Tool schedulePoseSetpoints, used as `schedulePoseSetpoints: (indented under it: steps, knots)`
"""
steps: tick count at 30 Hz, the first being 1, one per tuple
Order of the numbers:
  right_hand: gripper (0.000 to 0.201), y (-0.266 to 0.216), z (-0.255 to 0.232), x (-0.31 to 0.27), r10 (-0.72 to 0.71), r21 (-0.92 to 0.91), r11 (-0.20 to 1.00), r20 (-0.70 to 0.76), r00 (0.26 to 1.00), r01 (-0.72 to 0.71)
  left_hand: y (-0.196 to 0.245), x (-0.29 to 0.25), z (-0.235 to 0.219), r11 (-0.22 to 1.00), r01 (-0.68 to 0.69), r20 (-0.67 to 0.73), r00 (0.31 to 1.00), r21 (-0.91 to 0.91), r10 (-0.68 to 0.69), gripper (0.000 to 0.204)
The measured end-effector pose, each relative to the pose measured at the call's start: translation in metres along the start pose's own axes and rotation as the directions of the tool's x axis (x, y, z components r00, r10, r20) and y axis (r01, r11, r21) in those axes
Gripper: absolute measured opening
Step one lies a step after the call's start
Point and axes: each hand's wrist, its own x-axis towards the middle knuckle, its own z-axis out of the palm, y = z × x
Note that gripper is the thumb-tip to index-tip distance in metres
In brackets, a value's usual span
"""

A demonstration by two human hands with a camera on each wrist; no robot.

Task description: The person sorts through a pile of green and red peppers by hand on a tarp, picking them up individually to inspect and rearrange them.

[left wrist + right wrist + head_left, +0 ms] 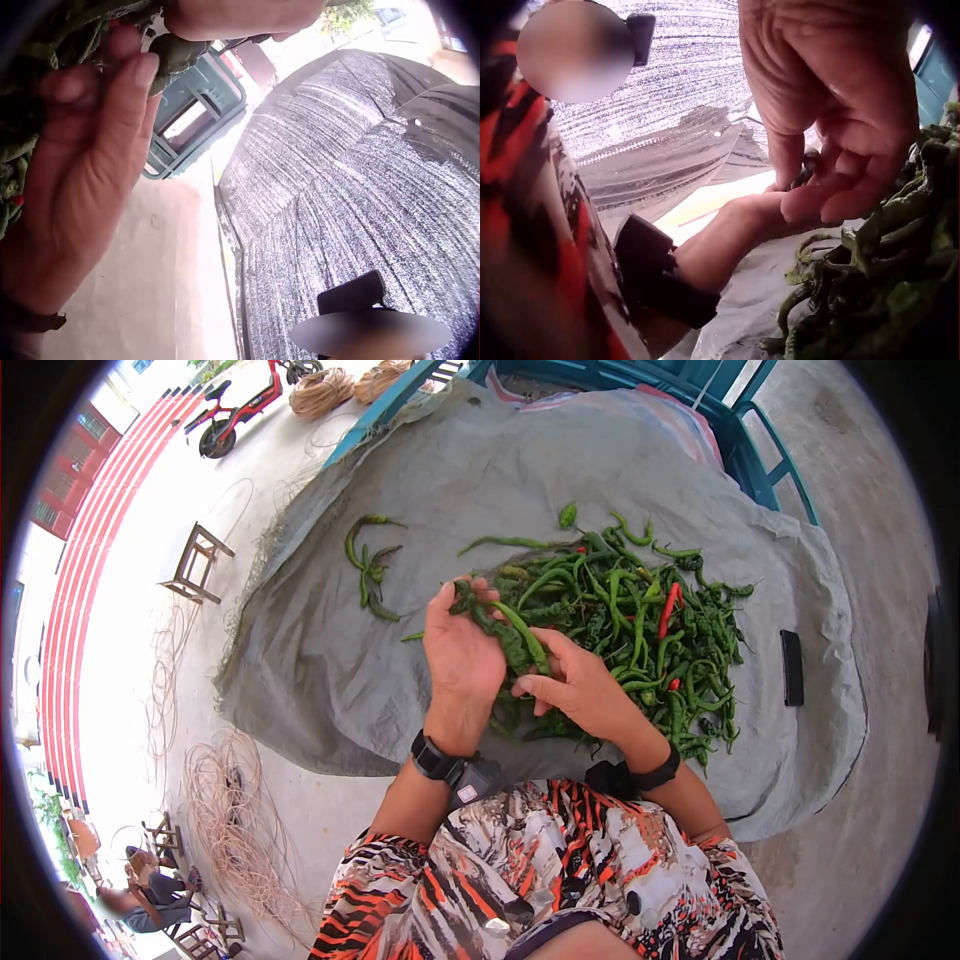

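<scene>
My left hand [462, 650] lies palm up over the cloth, its fingers curled over several green chili peppers [512, 640] that lie along the palm. Close beside it, my right hand [582, 688] has thumb and forefinger at the lower ends of those peppers. In the right wrist view the right hand [832, 105] pinches a small dark end of a pepper [807, 168] between thumb and fingers, over the left hand. A big heap of green chili peppers [640, 645], with a few red ones such as a red chili pepper [669, 610], spreads behind and right of the hands.
A grey cloth [400, 690] lies under everything, with a small group of green chili peppers [372, 565] at the left. A black phone [792, 668] rests at the right. Beyond are a teal metal frame [770, 450], a stool [200, 563] and coiled strands [235, 810].
</scene>
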Motion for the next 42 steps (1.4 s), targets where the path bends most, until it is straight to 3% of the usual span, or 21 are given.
schedulePoseSetpoints:
  steps: [4, 9, 12, 15, 17, 20, 23, 26, 27, 30, 34, 37, 39, 42]
  knots:
    - [0.050, -0.006, -0.004, -0.004, -0.021, -0.031, 0.999, -0.086, 0.996, 0.019, 0.002, 0.001, 0.002, 1.000, -0.009, -0.018, 1.000, 0.000, 0.009, 0.021]
    - [0.043, -0.027, -0.015, -0.012, -0.185, 0.038, 0.979, -0.243, 0.952, 0.199, 0.006, 0.000, 0.001, 0.999, 0.039, -0.011, 0.999, 0.005, -0.039, 0.020]
    - [0.039, -0.034, -0.023, -0.008, -0.242, -0.006, 0.968, -0.285, 0.927, 0.251, 0.007, -0.006, 0.004, 0.988, 0.035, -0.021, 0.999, 0.151, -0.032, 0.021]
    - [0.038, -0.038, -0.024, -0.003, -0.314, -0.051, 0.948, -0.320, 0.894, 0.315, 0.007, -0.008, 0.009, 0.962, -0.053, -0.047, 0.997, 0.266, 0.068, 0.024]
    - [0.038, -0.038, -0.023, 0.002, -0.369, -0.054, 0.925, -0.367, 0.854, 0.377, 0.011, -0.008, 0.005, 0.954, -0.093, 0.017, 0.996, 0.285, 0.092, 0.026]
    - [0.042, -0.040, -0.024, 0.008, -0.359, -0.075, 0.930, -0.403, 0.842, 0.360, 0.015, -0.012, 0.008, 0.941, -0.099, 0.052, 0.995, 0.323, 0.087, 0.031]
    - [0.043, -0.025, -0.028, 0.019, -0.499, -0.558, 0.803, -0.434, 0.750, 0.212, 0.016, -0.021, 0.022, 0.883, 0.027, 0.020, 0.999, 0.468, -0.041, 0.035]
    - [0.040, -0.020, -0.031, 0.015, -0.578, -0.740, 0.644, -0.302, 0.758, 0.196, 0.012, -0.020, 0.016, 0.787, 0.105, 0.025, 0.988, 0.608, -0.151, 0.039]
    - [0.030, -0.021, -0.029, 0.017, -0.681, -0.795, 0.541, -0.224, 0.698, 0.273, 0.011, -0.020, 0.015, 0.765, 0.120, 0.025, 0.984, 0.633, -0.175, 0.039]
    - [0.026, -0.033, -0.013, 0.002, -0.263, -0.360, 0.918, -0.239, 0.935, 0.166, 0.006, -0.021, 0.016, 0.674, 0.156, 0.016, 0.970, 0.722, -0.242, 0.040]
    - [0.020, -0.013, -0.011, 0.003, -0.350, -0.518, 0.842, -0.309, 0.884, 0.153, 0.005, -0.024, 0.016, 0.574, 0.245, -0.010, 0.925, 0.782, -0.381, 0.036]
    - [0.017, -0.015, -0.013, -0.005, -0.262, -0.287, 0.943, -0.318, 0.911, 0.170, 0.009, -0.030, 0.022, 0.493, 0.287, -0.023, 0.881, 0.822, -0.473, 0.035]
    - [0.016, -0.013, -0.013, -0.011, -0.257, -0.262, 0.950, -0.358, 0.898, 0.168, 0.013, -0.032, 0.023, 0.472, 0.309, -0.030, 0.859, 0.825, -0.511, 0.032]
    - [0.017, -0.010, -0.020, -0.017, -0.236, -0.270, 0.953, -0.384, 0.893, 0.136, 0.010, -0.029, 0.014, 0.567, 0.063, 0.068, 0.976, 0.821, -0.207, 0.029]
